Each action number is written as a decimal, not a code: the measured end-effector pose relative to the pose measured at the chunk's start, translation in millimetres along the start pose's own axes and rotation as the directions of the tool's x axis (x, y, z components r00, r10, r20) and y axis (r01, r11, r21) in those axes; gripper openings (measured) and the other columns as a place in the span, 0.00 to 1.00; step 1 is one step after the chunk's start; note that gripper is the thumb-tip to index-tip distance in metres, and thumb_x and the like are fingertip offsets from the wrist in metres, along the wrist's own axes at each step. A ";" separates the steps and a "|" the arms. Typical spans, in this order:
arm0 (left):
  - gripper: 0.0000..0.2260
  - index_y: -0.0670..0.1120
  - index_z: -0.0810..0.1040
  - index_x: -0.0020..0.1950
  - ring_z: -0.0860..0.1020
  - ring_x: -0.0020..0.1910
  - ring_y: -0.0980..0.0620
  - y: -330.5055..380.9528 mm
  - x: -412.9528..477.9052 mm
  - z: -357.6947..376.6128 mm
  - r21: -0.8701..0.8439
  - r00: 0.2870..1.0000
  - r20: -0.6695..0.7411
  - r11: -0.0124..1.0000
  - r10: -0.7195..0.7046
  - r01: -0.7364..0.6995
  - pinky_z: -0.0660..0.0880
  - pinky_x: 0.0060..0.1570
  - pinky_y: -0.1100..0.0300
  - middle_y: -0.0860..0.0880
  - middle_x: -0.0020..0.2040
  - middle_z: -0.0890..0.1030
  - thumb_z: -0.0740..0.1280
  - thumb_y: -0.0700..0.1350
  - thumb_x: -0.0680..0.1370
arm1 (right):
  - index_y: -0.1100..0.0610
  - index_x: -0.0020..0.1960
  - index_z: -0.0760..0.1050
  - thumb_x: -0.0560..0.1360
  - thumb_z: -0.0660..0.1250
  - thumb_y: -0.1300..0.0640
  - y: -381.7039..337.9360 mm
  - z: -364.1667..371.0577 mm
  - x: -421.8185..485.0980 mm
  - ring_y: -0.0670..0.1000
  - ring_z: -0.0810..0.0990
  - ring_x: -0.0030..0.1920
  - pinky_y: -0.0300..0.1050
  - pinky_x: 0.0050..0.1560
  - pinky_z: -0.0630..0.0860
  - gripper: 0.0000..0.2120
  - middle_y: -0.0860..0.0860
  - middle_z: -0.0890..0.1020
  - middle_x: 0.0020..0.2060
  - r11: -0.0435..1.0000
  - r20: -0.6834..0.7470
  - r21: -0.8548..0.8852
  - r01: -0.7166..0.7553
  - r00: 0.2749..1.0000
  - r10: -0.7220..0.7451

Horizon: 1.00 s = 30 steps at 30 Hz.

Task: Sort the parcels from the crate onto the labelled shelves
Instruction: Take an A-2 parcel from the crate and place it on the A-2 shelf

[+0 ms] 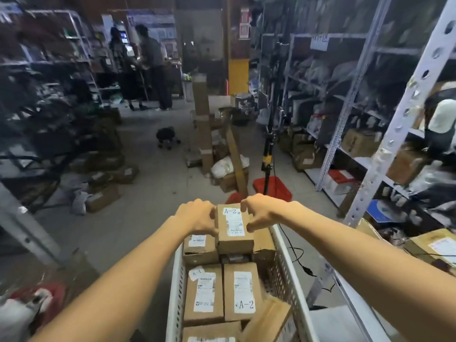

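A small brown cardboard parcel [234,225] with a white label reading A-2 sits at the far end of the white perforated crate [287,265], raised above the other parcels. My left hand [199,217] grips its left side and my right hand [259,213] grips its right side, fingers curled over the top edges. Several more brown parcels lie in the crate below, among them one marked A-2 [243,292] and a neighbour [203,294] to its left.
Grey metal shelving [377,134] full of parcels runs along the right; dark racks stand on the left. Tall cartons [202,119] and loose boxes clutter the aisle ahead, with a red basket [274,187] and a black pole. Two people stand at the far end.
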State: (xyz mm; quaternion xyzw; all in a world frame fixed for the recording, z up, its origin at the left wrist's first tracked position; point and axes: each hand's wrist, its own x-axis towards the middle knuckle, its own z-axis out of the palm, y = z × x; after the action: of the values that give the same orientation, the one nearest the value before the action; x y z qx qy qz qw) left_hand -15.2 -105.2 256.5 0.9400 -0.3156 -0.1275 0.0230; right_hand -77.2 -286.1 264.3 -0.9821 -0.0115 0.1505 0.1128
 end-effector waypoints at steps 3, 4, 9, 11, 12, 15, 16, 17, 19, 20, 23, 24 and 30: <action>0.21 0.51 0.77 0.57 0.79 0.52 0.49 -4.5 25.6 16.5 -0.034 0.999 0.032 0.999 -0.032 0.033 0.71 0.43 0.59 0.51 0.53 0.82 0.72 0.56 0.67 | 0.61 0.65 0.71 0.67 0.72 0.52 13.9 8.3 28.6 0.58 0.77 0.55 0.48 0.50 0.76 0.29 0.58 0.78 0.57 1.000 0.022 0.014 0.013 1.000 -0.013; 0.20 0.50 0.77 0.57 0.78 0.52 0.49 -5.8 34.1 23.6 -0.058 0.998 0.047 0.997 -0.040 0.043 0.70 0.43 0.59 0.52 0.53 0.82 0.72 0.56 0.67 | 0.61 0.65 0.71 0.67 0.72 0.52 18.7 12.0 38.6 0.58 0.77 0.55 0.48 0.50 0.76 0.29 0.57 0.78 0.56 1.000 0.039 0.019 0.013 0.999 -0.014; 0.20 0.49 0.77 0.58 0.77 0.54 0.49 -14.8 72.8 61.1 -0.123 0.991 0.117 0.989 -0.063 0.078 0.70 0.43 0.59 0.49 0.55 0.81 0.71 0.53 0.68 | 0.64 0.59 0.73 0.66 0.70 0.54 46.2 42.1 77.6 0.62 0.78 0.54 0.57 0.54 0.77 0.24 0.61 0.80 0.52 0.998 0.114 0.048 -0.035 0.993 0.029; 0.21 0.48 0.76 0.60 0.77 0.55 0.47 -20.6 87.5 75.9 -0.145 0.987 0.141 0.984 -0.079 0.100 0.74 0.49 0.57 0.47 0.56 0.80 0.71 0.53 0.70 | 0.65 0.59 0.73 0.66 0.70 0.55 56.4 55.8 90.6 0.62 0.78 0.54 0.55 0.53 0.78 0.24 0.62 0.80 0.52 0.995 0.116 0.069 -0.074 0.991 0.065; 0.22 0.47 0.75 0.61 0.77 0.56 0.47 -23.9 95.4 83.5 -0.164 0.984 0.155 0.980 -0.087 0.112 0.74 0.51 0.56 0.46 0.57 0.79 0.71 0.53 0.70 | 0.64 0.60 0.73 0.67 0.70 0.55 61.2 64.1 98.4 0.60 0.78 0.53 0.51 0.51 0.78 0.24 0.60 0.79 0.53 0.992 0.118 0.087 -0.091 0.990 0.080; 0.24 0.46 0.72 0.64 0.76 0.55 0.47 -33.4 119.0 107.5 -0.230 0.973 0.206 0.962 -0.102 0.149 0.74 0.51 0.56 0.45 0.57 0.78 0.72 0.53 0.71 | 0.60 0.65 0.69 0.72 0.68 0.55 74.0 88.7 119.7 0.58 0.77 0.56 0.42 0.47 0.70 0.23 0.59 0.78 0.58 0.984 0.127 0.109 -0.139 0.984 0.125; 0.25 0.46 0.71 0.65 0.76 0.56 0.47 -35.7 125.4 114.2 -0.249 0.971 0.217 0.956 -0.103 0.157 0.74 0.52 0.55 0.46 0.57 0.78 0.72 0.53 0.72 | 0.60 0.66 0.68 0.74 0.66 0.55 77.7 96.1 126.6 0.58 0.76 0.57 0.42 0.47 0.68 0.22 0.59 0.77 0.59 0.984 0.122 0.098 -0.150 0.983 0.138; 0.26 0.46 0.70 0.66 0.76 0.56 0.47 -37.2 135.3 121.4 -0.262 0.969 0.226 0.952 -0.100 0.159 0.74 0.54 0.54 0.45 0.57 0.78 0.72 0.53 0.72 | 0.60 0.66 0.67 0.75 0.65 0.54 82.7 103.2 135.6 0.58 0.76 0.58 0.43 0.48 0.69 0.22 0.59 0.77 0.60 0.983 0.121 0.090 -0.162 0.981 0.151; 0.26 0.45 0.70 0.66 0.76 0.57 0.46 -38.8 156.6 136.0 -0.272 0.965 0.242 0.947 -0.103 0.170 0.74 0.57 0.52 0.45 0.58 0.78 0.72 0.53 0.72 | 0.60 0.66 0.67 0.75 0.64 0.54 92.9 116.3 154.2 0.59 0.76 0.58 0.46 0.52 0.72 0.21 0.59 0.76 0.61 0.976 0.123 0.084 -0.202 0.974 0.191; 0.26 0.44 0.71 0.65 0.77 0.56 0.46 -39.5 167.7 144.1 -0.283 0.963 0.245 0.942 -0.110 0.179 0.74 0.57 0.51 0.44 0.57 0.78 0.72 0.53 0.72 | 0.60 0.66 0.67 0.75 0.64 0.54 98.5 123.4 162.8 0.59 0.76 0.58 0.47 0.52 0.73 0.21 0.59 0.76 0.61 0.972 0.119 0.080 -0.223 0.970 0.213; 0.27 0.45 0.71 0.65 0.76 0.59 0.45 -40.3 195.1 169.3 -0.318 0.953 0.277 0.925 -0.120 0.208 0.73 0.60 0.49 0.45 0.61 0.77 0.72 0.54 0.71 | 0.61 0.66 0.66 0.77 0.63 0.52 113.5 145.8 183.8 0.59 0.76 0.56 0.49 0.51 0.73 0.22 0.59 0.76 0.60 0.946 0.104 0.120 -0.301 0.951 0.290; 0.30 0.46 0.69 0.68 0.74 0.62 0.45 -41.2 203.5 178.2 -0.330 0.949 0.290 0.917 -0.127 0.223 0.72 0.62 0.48 0.45 0.64 0.74 0.73 0.55 0.70 | 0.62 0.67 0.65 0.77 0.63 0.50 118.6 153.5 191.7 0.59 0.76 0.57 0.49 0.53 0.73 0.24 0.60 0.75 0.61 0.934 0.099 0.164 -0.318 0.947 0.305; 0.43 0.44 0.57 0.75 0.64 0.70 0.44 -45.1 241.7 222.2 -0.497 0.923 0.281 0.783 -0.263 0.374 0.64 0.70 0.48 0.43 0.72 0.63 0.75 0.57 0.68 | 0.62 0.67 0.62 0.73 0.71 0.47 146.1 183.5 232.0 0.54 0.76 0.56 0.49 0.58 0.73 0.32 0.55 0.77 0.58 0.715 0.095 0.599 -0.361 0.918 0.385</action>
State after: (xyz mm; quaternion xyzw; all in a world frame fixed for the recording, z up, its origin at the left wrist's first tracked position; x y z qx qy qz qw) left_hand 140.5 -205.7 -18.3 0.9172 -0.1035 -0.3054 0.2342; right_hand 87.8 -375.3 -7.1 -0.8781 0.2373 0.1477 0.3882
